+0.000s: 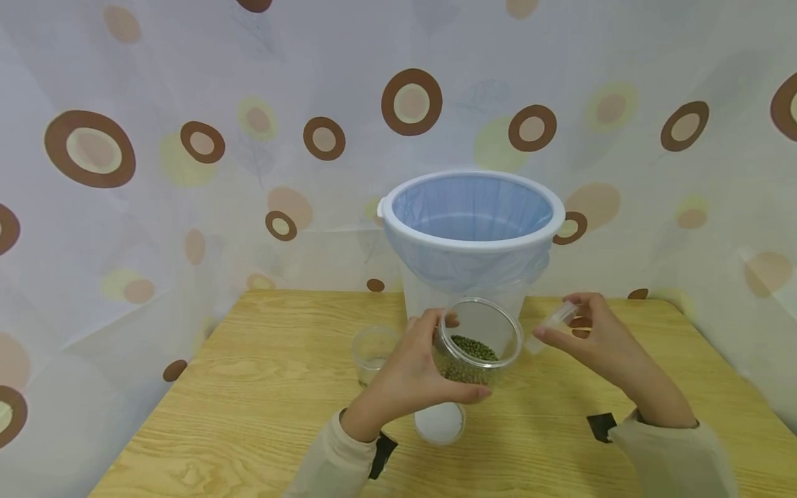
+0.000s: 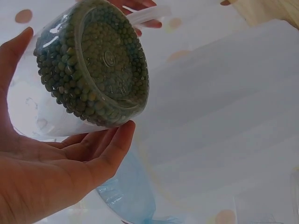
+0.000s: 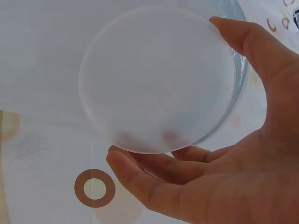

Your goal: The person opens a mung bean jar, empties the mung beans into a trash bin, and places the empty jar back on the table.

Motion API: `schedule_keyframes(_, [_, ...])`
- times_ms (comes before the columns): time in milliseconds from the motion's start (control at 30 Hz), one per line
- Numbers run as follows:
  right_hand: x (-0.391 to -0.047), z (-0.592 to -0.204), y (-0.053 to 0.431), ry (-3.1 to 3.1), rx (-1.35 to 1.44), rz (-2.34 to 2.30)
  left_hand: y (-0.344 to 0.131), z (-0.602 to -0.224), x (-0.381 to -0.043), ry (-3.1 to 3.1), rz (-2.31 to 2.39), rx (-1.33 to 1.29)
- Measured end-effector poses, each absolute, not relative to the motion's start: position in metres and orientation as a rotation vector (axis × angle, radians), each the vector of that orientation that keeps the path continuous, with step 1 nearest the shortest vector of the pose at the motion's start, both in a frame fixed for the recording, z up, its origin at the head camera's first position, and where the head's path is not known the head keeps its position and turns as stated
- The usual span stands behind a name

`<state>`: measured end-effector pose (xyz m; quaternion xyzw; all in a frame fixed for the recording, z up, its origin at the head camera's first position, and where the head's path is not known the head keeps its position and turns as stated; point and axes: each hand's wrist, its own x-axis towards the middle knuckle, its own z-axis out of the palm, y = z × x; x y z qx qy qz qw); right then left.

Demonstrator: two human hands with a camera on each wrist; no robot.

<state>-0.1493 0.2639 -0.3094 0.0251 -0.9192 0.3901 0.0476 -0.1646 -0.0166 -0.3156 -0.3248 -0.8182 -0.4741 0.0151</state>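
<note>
My left hand (image 1: 411, 370) grips a clear plastic jar (image 1: 507, 351) round its side, thumb and fingers on opposite sides. The jar is tilted, its open mouth facing my head camera. Green mung beans (image 1: 474, 348) lie heaped in its lower part; the left wrist view shows them through the jar's base (image 2: 110, 60). To the right, my right hand (image 1: 600, 342) pinches a translucent round lid (image 1: 554, 324) by its edge. In the right wrist view the lid (image 3: 156, 79) appears face-on, with fingertips behind its lower rim. Jar and lid are apart.
Behind the hands stands a tall white bin (image 1: 473, 245) lined with a blue bag. A second clear container (image 1: 372, 342) sits on the wooden table (image 1: 261, 387), left of the jar. A round white disc (image 1: 439, 423) lies nearer the front. A patterned sheet (image 1: 349, 62) hangs behind.
</note>
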Motion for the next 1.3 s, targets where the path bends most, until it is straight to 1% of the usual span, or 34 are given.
schedule_keyframes(467, [-0.159,-0.324,0.267,-2.915,0.084,1.149,-0.018,-0.315,-0.164,-2.552,-1.474,-1.022])
schedule_keyframes(833, [-0.166,-0.334,0.267,-2.967,0.140,1.085,-0.018,-0.314,-0.165,-2.554,-1.456,-1.026])
schedule_keyframes(1300, [-0.173,-0.342,0.271,-3.094,0.055,0.969,-0.018,-0.315,-0.164,-2.539,-1.464,-1.030])
